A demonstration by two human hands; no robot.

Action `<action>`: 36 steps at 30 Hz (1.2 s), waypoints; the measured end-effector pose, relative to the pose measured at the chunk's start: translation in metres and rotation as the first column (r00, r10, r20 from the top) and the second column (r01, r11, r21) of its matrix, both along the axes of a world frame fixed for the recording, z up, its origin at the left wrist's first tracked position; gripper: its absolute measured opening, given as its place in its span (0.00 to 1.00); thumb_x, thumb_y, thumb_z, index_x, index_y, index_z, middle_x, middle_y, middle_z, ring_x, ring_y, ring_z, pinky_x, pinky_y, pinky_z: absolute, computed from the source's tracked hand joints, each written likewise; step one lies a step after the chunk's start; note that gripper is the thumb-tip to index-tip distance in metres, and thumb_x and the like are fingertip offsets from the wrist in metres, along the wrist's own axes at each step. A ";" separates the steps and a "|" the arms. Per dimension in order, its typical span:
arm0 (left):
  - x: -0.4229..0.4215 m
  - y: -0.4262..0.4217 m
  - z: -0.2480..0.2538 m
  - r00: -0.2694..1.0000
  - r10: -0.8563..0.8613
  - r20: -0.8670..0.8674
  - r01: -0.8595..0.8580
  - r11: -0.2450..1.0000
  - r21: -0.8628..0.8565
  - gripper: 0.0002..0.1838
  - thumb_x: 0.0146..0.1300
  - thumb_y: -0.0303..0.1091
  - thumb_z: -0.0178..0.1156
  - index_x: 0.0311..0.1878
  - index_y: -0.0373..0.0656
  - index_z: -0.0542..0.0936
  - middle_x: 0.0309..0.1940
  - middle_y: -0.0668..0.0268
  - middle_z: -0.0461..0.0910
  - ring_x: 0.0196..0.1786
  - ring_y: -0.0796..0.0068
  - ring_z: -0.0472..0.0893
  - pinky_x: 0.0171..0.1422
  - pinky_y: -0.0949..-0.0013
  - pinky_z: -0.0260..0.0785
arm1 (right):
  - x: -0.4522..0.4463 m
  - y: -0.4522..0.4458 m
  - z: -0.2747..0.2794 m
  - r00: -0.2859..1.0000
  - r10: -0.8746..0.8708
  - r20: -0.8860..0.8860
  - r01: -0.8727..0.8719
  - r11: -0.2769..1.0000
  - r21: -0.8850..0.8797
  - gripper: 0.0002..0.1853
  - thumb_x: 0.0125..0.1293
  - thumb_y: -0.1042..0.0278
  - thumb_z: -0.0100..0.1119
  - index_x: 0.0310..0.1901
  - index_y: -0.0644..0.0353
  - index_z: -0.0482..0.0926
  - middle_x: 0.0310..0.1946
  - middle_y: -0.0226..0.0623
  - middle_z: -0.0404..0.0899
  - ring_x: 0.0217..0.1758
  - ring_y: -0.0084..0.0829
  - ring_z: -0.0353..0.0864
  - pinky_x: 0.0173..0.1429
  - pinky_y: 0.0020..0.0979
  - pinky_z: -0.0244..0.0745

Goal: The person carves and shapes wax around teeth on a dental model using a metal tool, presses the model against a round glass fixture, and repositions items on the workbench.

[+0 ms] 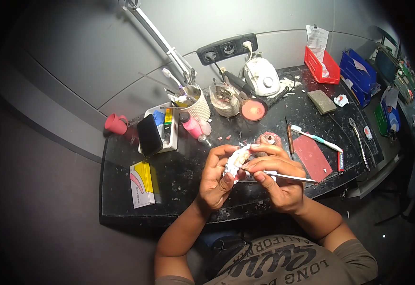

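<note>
My left hand is closed around a white plaster dental cast, which has some pink at its lower edge. In my right hand is a slim metal dental carver. Its shaft points out to the right, and its working end reaches the cast, partly covered by my fingers. Fingers of the right hand also rest close against the cast's far side. Just behind the hands sits a pinkish dental model with a dark opening. A pink wax sheet lies right of the right hand.
On the black bench stand a tool cup, a white control box and a dish of pink material. A toothbrush and a brown-handled knife lie to the right. A phone leans at left near a yellow-white box.
</note>
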State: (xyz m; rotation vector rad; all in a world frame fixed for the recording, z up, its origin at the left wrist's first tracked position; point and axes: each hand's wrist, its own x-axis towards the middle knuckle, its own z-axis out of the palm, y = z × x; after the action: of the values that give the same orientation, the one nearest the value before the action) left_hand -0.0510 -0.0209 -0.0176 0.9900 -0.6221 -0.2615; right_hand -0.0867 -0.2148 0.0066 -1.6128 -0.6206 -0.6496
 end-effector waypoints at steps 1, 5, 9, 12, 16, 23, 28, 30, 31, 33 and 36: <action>0.000 0.000 0.001 1.000 0.000 0.001 0.000 1.000 0.000 0.35 0.77 0.44 0.63 0.75 0.35 0.59 0.65 0.55 0.72 0.62 0.72 0.76 0.68 0.67 0.70 | 0.000 0.000 0.000 1.000 0.005 -0.004 -0.005 1.000 -0.002 0.06 0.69 0.75 0.69 0.45 0.60 0.89 0.43 0.37 0.92 0.65 0.45 0.84 0.79 0.53 0.62; 0.004 0.000 -0.002 1.000 -0.023 -0.009 0.023 1.000 0.011 0.36 0.77 0.48 0.62 0.75 0.35 0.59 0.63 0.55 0.74 0.58 0.73 0.76 0.66 0.68 0.69 | 0.000 -0.008 -0.001 0.968 0.163 -0.193 -0.136 0.980 0.146 0.05 0.71 0.74 0.67 0.44 0.61 0.90 0.44 0.35 0.92 0.66 0.43 0.83 0.83 0.55 0.53; 0.010 0.004 -0.004 0.999 -0.006 0.049 0.005 1.000 0.031 0.36 0.77 0.49 0.61 0.75 0.35 0.59 0.61 0.53 0.77 0.55 0.73 0.76 0.64 0.67 0.68 | -0.001 -0.014 0.002 0.925 0.295 -0.242 -0.191 0.907 0.374 0.07 0.74 0.68 0.66 0.46 0.62 0.88 0.44 0.37 0.92 0.69 0.41 0.81 0.85 0.55 0.46; 0.010 0.006 -0.002 0.990 0.019 0.136 -0.031 0.995 0.090 0.35 0.77 0.47 0.61 0.74 0.35 0.59 0.64 0.51 0.76 0.60 0.71 0.77 0.66 0.66 0.69 | -0.004 -0.017 0.006 0.963 0.201 -0.179 -0.144 0.947 0.288 0.08 0.76 0.65 0.65 0.45 0.61 0.85 0.44 0.40 0.91 0.68 0.42 0.82 0.86 0.56 0.44; 0.010 0.005 -0.002 0.948 0.068 0.310 -0.119 0.982 0.149 0.33 0.77 0.42 0.63 0.73 0.35 0.59 0.68 0.45 0.74 0.67 0.65 0.78 0.71 0.63 0.68 | -0.010 -0.018 -0.001 0.978 0.209 -0.022 -0.189 0.921 0.341 0.11 0.80 0.60 0.59 0.46 0.59 0.74 0.35 0.40 0.91 0.53 0.43 0.91 0.86 0.59 0.46; 0.005 0.008 -0.004 0.956 0.075 0.282 -0.124 0.979 0.161 0.34 0.77 0.41 0.63 0.74 0.33 0.59 0.67 0.46 0.74 0.69 0.63 0.77 0.76 0.60 0.66 | -0.005 -0.018 0.009 0.993 0.096 0.066 -0.096 0.995 -0.004 0.12 0.71 0.79 0.66 0.54 0.65 0.83 0.50 0.48 0.89 0.62 0.49 0.87 0.75 0.56 0.72; 0.005 0.010 -0.004 0.962 0.056 0.268 -0.094 0.987 0.129 0.33 0.77 0.40 0.63 0.74 0.31 0.62 0.69 0.49 0.72 0.72 0.62 0.74 0.77 0.61 0.64 | -0.003 -0.016 0.016 0.994 0.070 0.087 -0.060 0.991 -0.120 0.12 0.65 0.81 0.70 0.49 0.64 0.87 0.47 0.43 0.90 0.66 0.52 0.85 0.76 0.57 0.71; 0.005 0.011 -0.004 0.953 0.065 0.295 -0.113 0.983 0.146 0.33 0.76 0.39 0.64 0.73 0.30 0.62 0.69 0.49 0.72 0.72 0.62 0.74 0.77 0.61 0.64 | -0.002 -0.017 0.014 0.996 0.062 0.069 -0.052 0.990 -0.133 0.10 0.65 0.81 0.70 0.47 0.64 0.88 0.46 0.42 0.90 0.66 0.52 0.85 0.77 0.58 0.70; 0.005 0.011 -0.004 0.944 0.073 0.322 -0.131 0.978 0.163 0.32 0.76 0.38 0.64 0.73 0.30 0.63 0.70 0.49 0.72 0.72 0.62 0.74 0.78 0.61 0.63 | -0.001 -0.016 0.012 0.995 0.071 0.071 -0.063 0.992 -0.113 0.10 0.65 0.80 0.69 0.47 0.64 0.88 0.45 0.41 0.90 0.66 0.52 0.85 0.77 0.58 0.68; 0.004 0.011 -0.003 0.943 0.071 0.325 -0.129 0.978 0.162 0.32 0.76 0.38 0.64 0.73 0.30 0.63 0.70 0.49 0.71 0.72 0.62 0.74 0.78 0.61 0.63 | -0.001 -0.016 0.011 0.995 0.083 0.062 -0.076 0.992 -0.103 0.09 0.65 0.80 0.68 0.47 0.65 0.88 0.45 0.41 0.90 0.66 0.53 0.84 0.77 0.59 0.67; 0.005 0.011 -0.004 0.944 0.072 0.323 -0.130 0.978 0.161 0.32 0.76 0.37 0.64 0.73 0.30 0.63 0.70 0.49 0.71 0.72 0.62 0.74 0.78 0.61 0.63 | -0.001 -0.016 0.011 0.994 0.097 0.051 -0.092 0.991 -0.095 0.09 0.65 0.80 0.68 0.47 0.65 0.88 0.45 0.41 0.90 0.66 0.53 0.84 0.77 0.59 0.66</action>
State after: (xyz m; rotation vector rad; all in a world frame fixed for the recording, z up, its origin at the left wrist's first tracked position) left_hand -0.0465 -0.0102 -0.0212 1.2491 -0.8467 -0.0674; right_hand -0.0876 -0.2310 0.0175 -1.6449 -0.7726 -0.6049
